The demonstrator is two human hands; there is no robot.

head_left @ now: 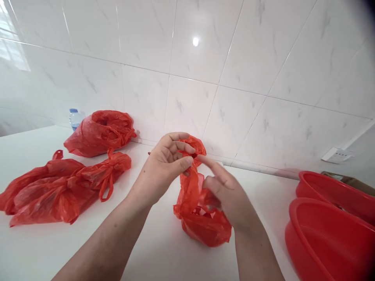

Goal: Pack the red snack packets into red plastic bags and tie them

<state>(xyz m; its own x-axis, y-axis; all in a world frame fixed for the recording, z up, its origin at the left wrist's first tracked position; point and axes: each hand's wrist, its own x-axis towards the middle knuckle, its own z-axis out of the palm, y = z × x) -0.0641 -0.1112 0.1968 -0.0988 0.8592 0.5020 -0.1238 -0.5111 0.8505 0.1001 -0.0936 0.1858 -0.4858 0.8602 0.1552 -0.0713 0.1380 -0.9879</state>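
Note:
A red plastic bag rests on the white table in front of me, its upper part drawn up between my hands. Through its opening some small pale and red contents show, too little to name. My left hand pinches the bag's twisted handle between thumb and fingers. My right hand has its index finger stretched to the same spot, while its other fingers curl round another strip of the bag. A loop of red plastic stands up behind my left fingertips.
Tied red plastic bags lie at the left, with another full red bag behind them near the tiled wall. A water bottle with a blue cap stands there. Red basins occupy the right side, below a wall socket.

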